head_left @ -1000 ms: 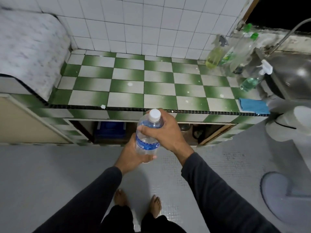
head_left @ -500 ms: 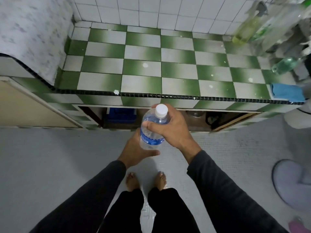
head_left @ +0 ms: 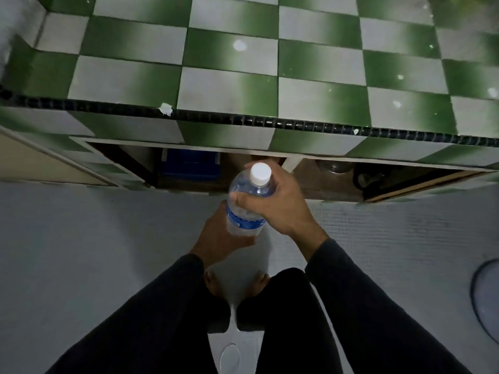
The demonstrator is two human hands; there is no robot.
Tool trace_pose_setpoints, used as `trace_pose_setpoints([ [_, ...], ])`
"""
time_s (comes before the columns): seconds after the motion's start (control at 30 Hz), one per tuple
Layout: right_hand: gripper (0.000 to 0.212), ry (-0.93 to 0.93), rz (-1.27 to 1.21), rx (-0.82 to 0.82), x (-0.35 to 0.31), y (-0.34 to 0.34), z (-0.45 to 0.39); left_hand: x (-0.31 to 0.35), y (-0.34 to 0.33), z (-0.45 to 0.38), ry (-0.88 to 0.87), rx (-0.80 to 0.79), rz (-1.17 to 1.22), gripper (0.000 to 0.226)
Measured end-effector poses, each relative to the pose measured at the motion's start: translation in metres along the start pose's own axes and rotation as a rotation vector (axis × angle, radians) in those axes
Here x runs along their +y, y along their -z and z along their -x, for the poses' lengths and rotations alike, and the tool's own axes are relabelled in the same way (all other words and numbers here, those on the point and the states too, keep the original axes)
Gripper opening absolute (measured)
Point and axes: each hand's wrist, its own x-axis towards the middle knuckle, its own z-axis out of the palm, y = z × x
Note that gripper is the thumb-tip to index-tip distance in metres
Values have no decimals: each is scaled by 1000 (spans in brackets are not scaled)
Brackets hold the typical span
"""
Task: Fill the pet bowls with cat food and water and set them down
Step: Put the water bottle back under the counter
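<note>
Bottle [head_left: 247, 209]: upright, cap [head_left: 260, 173] on top, in front of the surface's [head_left: 229, 85] near edge.
Right hand [head_left: 280, 206]: grip wrapped around the shoulder, nearest the cap.
Left hand [head_left: 220, 238]: grip clasps the base.

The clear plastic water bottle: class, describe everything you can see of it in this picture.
The clear plastic water bottle has a white screw cap, still on, and a blue label band around its middle. It is held roughly upright above the grey floor, in front of the counter. The right hand grips its shoulder from above; the left hand holds its lower body.
</note>
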Motion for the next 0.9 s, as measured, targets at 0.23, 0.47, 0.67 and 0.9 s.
trace_pose_setpoints([
  [0.23,50,42,23,15,92,-20,-55,-70,-10,-69,-86,18,-24,94],
  [0.47,45,133,50,47,182,-44,-111,-143,-11,-151,-209,38,20,94],
  [0.67,47,183,54,35,248,-65,-155,-197,-6,-216,-299,24,12,91],
  [0.9,60,201,17,53,293,-81,-197,-226,2,-266,-322,19,27,91],
])
